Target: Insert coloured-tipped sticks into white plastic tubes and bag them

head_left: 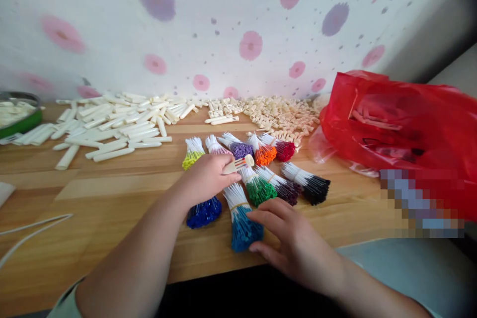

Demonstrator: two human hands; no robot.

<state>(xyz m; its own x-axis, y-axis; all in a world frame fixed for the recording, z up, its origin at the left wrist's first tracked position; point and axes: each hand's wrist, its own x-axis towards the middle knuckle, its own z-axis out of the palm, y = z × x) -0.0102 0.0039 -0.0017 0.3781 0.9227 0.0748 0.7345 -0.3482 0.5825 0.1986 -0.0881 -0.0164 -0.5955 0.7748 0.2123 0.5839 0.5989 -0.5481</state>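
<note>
My left hand (204, 179) is closed around a white multicolour pen barrel (238, 164), its open end pointing right and coloured strips showing in its slots. My right hand (294, 238) has its thumb and index finger apart at the right side of a bundle of teal pen refills (246, 228); whether a single refill is between the fingertips is not visible. Below my left hand lies a dark blue refill bundle (204, 212), partly covered. Beyond my right hand are green (260, 186), dark purple (283, 186) and black (307, 184) refill bundles.
Yellow (193, 153), pink, violet (238, 146), orange (264, 151) and red bundles form a back row. White pen barrels (119, 124) are heaped behind left, small cream parts (283, 114) behind right. A red plastic bag (402, 129) stands right, a green bowl (22, 119) far left.
</note>
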